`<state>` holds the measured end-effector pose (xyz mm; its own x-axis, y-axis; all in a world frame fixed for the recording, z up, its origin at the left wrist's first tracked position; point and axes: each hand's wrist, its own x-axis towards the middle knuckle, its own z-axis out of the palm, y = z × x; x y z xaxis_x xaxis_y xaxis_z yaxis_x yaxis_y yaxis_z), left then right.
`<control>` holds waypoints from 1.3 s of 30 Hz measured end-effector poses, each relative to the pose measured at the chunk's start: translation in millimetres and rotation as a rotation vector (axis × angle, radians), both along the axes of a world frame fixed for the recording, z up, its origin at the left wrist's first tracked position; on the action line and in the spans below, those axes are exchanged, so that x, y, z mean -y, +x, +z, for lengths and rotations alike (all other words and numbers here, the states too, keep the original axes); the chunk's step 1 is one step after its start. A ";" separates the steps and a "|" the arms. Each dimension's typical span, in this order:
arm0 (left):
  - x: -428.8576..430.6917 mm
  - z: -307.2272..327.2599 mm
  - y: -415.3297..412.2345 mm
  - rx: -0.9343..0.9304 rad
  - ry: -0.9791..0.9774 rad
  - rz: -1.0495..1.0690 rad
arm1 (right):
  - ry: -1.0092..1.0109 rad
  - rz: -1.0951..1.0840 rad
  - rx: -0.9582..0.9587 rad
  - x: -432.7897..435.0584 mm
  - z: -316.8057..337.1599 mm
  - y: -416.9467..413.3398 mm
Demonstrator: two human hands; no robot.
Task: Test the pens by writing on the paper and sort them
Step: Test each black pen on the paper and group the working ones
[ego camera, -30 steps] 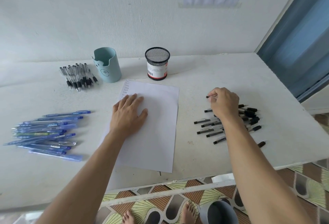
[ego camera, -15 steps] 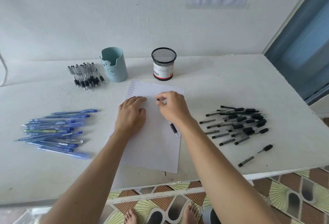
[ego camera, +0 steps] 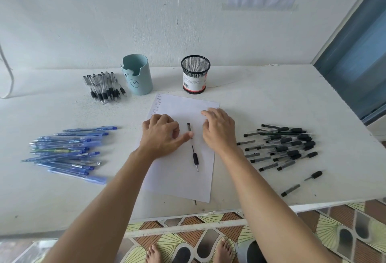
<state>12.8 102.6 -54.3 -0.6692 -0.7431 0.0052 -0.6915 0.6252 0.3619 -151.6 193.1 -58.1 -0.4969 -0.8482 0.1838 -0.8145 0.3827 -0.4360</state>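
From the head camera, a white sheet of paper point(ego camera: 181, 179) lies in the middle of the bench point(ego camera: 261, 99), with a short column of small handwritten words in its far left corner. A single pen point(ego camera: 195, 158) lies on the paper between the two hands, its black grip and tip pointing toward the near edge and its other end pointing away. The left hand point(ego camera: 161, 137) rests on the paper with its fingers curled under, gripping nothing, and its outstretched thumb touches the side of the pen's barrel. The right hand point(ego camera: 218, 129) sits just right of the pen, apart from it, its fingers loosely bent and spread with the fingertips on the paper near its far right edge; it has hold of nothing. To the left on the bench is a heap of blue pens point(ego camera: 66, 152), lying mostly lengthwise across. To the right is a heap of black pens point(ego camera: 286, 147), with one stray pen point(ego camera: 300, 183) lying alone nearer the front edge. At the back left lies a small row of clear pens point(ego camera: 104, 87) with black grips, just beside a teal cup point(ego camera: 137, 76). A black mesh cup point(ego camera: 195, 74) stands to the right of that, just behind the paper's far edge. Bare feet show on the patterned floor under the bench.
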 end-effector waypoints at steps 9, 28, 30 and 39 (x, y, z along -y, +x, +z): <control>-11.5 21.4 -19.8 0.167 0.092 0.026 | 0.198 0.029 -0.027 -4.6 -7.5 -4.4; 11.1 46.0 28.7 -1.471 1.102 0.388 | 0.326 0.016 -0.051 -3.7 -5.3 0.5; 15.3 46.4 35.6 -1.540 1.086 0.403 | 0.325 0.012 -0.055 -3.1 -5.1 1.0; 45.1 25.3 52.3 -1.379 0.768 0.481 | 0.342 0.009 -0.062 -1.8 -5.5 1.1</control>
